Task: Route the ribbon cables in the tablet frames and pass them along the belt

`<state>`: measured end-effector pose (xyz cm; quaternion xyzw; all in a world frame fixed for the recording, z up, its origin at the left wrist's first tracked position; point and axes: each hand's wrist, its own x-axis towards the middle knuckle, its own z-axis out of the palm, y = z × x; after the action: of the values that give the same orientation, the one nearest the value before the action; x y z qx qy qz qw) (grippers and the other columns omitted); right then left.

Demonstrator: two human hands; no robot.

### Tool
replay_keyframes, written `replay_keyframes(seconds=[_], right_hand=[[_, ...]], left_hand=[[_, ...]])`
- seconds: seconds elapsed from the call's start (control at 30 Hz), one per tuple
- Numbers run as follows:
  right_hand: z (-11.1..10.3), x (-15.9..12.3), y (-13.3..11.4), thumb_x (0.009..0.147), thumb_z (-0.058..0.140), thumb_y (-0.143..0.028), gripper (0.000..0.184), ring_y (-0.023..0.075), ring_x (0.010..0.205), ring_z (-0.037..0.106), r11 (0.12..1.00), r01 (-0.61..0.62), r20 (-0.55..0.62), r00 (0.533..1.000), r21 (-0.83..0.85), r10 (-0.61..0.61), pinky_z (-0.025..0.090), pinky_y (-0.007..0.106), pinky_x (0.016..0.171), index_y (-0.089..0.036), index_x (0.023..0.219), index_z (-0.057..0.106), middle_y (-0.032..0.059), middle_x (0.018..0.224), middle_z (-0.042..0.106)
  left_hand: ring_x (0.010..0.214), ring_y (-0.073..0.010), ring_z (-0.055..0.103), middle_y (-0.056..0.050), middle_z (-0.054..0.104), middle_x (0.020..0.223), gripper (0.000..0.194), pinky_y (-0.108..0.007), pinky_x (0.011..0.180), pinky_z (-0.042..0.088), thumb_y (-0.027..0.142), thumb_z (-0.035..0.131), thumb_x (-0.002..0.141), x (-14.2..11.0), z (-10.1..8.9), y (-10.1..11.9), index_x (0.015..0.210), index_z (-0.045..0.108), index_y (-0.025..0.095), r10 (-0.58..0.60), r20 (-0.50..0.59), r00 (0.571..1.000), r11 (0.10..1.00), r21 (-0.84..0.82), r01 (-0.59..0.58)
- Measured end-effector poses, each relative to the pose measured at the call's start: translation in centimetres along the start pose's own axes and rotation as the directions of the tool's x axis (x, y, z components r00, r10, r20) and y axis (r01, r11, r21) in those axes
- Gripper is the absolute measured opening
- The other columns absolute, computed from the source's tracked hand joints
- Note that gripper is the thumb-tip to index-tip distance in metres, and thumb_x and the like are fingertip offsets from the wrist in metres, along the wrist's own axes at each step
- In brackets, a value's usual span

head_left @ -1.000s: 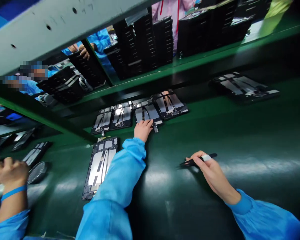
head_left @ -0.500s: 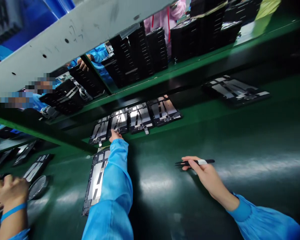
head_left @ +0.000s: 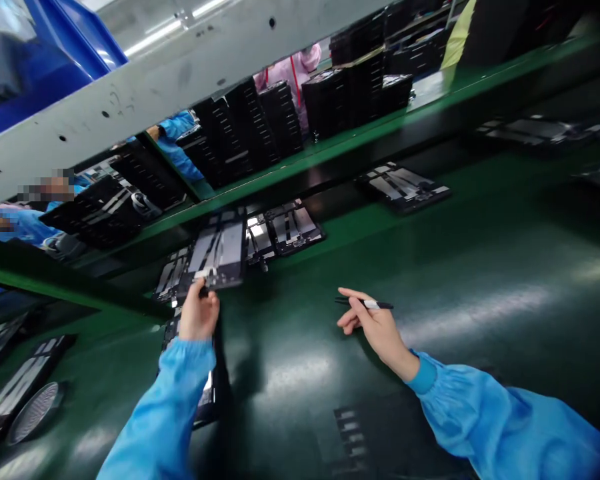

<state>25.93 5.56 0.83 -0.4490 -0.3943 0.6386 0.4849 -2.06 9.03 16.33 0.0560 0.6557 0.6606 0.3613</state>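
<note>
My left hand (head_left: 199, 315) grips one open tablet (head_left: 220, 247); my right hand (head_left: 381, 333), partly curled, holds one pair of tweezers (head_left: 374, 305) above the counter (head_left: 290, 320).

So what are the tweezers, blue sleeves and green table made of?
Tweezers: dull black metal or plastic; I can't tell which. Blue sleeves: probably thin, slightly shiny cloth, since they wrinkle. Green table: maybe smooth rubber or plastic; light gleams in streaks.

Bright tube lights (head_left: 167, 35) glow beyond the beam (head_left: 190, 63) at the top; pale glare streaks the dark green worktop (head_left: 290, 287), whose far right sinks into shadow; the raised panel (head_left: 220, 250) is softly blurred; wide-angle stretching shows toward the edges; small patches at left are pixelated.
</note>
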Motion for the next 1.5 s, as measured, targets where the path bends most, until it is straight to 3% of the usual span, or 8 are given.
replay_keyframes(seconds=[0.33,0.43,0.5,0.63,0.73,1.13,1.33,1.5], right_hand=[[-2.5,-1.8,-2.7,0.094,0.053,-0.052,0.052,0.0241,0.099,0.070,0.930,0.147,0.185,0.979,-0.338,-0.087,0.056,0.042,0.092,-0.021,0.135,0.051,0.0129,0.125,0.066],[-4.6,-3.0,-2.1,0.092,0.056,-0.048,0.057,0.0269,0.119,0.061,0.857,0.118,0.221,0.975,-0.502,-0.004,0.051,0.044,0.101,-0.025,0.142,0.043,0.0109,0.136,0.059],[-5.8,-3.8,-1.4,0.090,0.057,-0.050,0.063,0.0285,0.125,0.057,0.827,0.084,0.219,0.975,-0.556,0.048,0.050,0.045,0.103,-0.025,0.145,0.038,0.0113,0.140,0.055],[-6.8,-4.8,-0.5,0.081,0.069,-0.046,0.080,0.0323,0.133,0.048,0.754,0.099,0.249,0.964,-0.650,0.088,0.044,0.049,0.108,-0.027,0.149,0.033,0.0097,0.145,0.050],[-6.9,-5.0,-0.2,0.076,0.074,-0.036,0.089,0.0324,0.136,0.045,0.717,0.144,0.324,0.938,-0.682,0.120,0.043,0.046,0.109,-0.029,0.152,0.028,0.0077,0.150,0.044],[-7.8,-6.9,-0.9,0.089,0.063,-0.036,0.065,0.0251,0.129,0.054,0.614,0.251,0.355,0.933,-0.749,0.051,0.054,0.037,0.097,-0.036,0.148,0.034,0.0000,0.143,0.053],[-2.5,-6.7,-0.9,0.099,0.051,-0.025,0.031,0.0158,0.113,0.063,0.678,0.484,0.560,0.819,-0.554,-0.128,0.052,0.030,0.096,-0.030,0.130,0.053,0.0001,0.124,0.065],[0.6,-6.2,0.2,0.094,0.058,-0.013,0.028,0.0180,0.096,0.065,0.704,0.517,0.645,0.756,-0.487,-0.108,0.052,0.032,0.081,-0.025,0.119,0.059,0.0011,0.104,0.070]], left_hand=[[0.059,-0.0065,0.063,-0.004,0.066,0.084,0.007,-0.014,0.051,0.051,0.018,0.062,0.091,-13.2,-6.1,-13.3,0.095,0.059,0.012,-0.492,0.132,0.861,0.869,0.130,0.477],[0.096,-0.0183,0.069,-0.012,0.065,0.115,0.030,-0.022,0.067,0.057,0.037,0.070,0.087,-13.5,-7.9,-14.0,0.103,0.064,0.013,-0.666,0.357,0.655,0.746,0.348,0.568],[0.091,-0.0185,0.068,-0.015,0.065,0.116,0.046,-0.021,0.061,0.054,0.052,0.067,0.086,-12.5,-9.7,-13.3,0.110,0.067,0.012,-0.686,0.487,0.540,0.714,0.593,0.372],[0.079,-0.0133,0.062,-0.013,0.064,0.109,0.052,-0.023,0.062,0.052,0.046,0.062,0.089,-8.9,-12.0,-12.7,0.130,0.060,0.014,-0.159,0.705,0.691,0.581,0.633,-0.512],[0.078,-0.0128,0.061,-0.011,0.059,0.115,0.064,-0.027,0.069,0.055,0.034,0.067,0.085,-7.5,-12.0,-14.3,0.144,0.046,0.017,0.040,0.848,0.529,0.265,0.502,-0.824],[0.093,-0.0184,0.063,-0.007,0.063,0.110,0.043,-0.030,0.078,0.055,0.042,0.061,0.092,-9.9,-11.8,-15.1,0.129,0.056,0.019,0.126,0.922,0.365,-0.008,0.369,-0.929],[0.081,-0.0135,0.063,-0.001,0.067,0.087,0.011,-0.024,0.073,0.050,0.024,0.058,0.095,-10.3,-10.2,-16.0,0.094,0.068,0.020,0.192,0.941,0.278,0.104,0.262,-0.959],[0.077,-0.0092,0.063,0.000,0.069,0.090,0.006,-0.019,0.073,0.049,0.016,0.061,0.092,-10.3,-9.9,-16.2,0.094,0.067,0.018,0.183,0.918,0.351,0.376,0.265,-0.888]])
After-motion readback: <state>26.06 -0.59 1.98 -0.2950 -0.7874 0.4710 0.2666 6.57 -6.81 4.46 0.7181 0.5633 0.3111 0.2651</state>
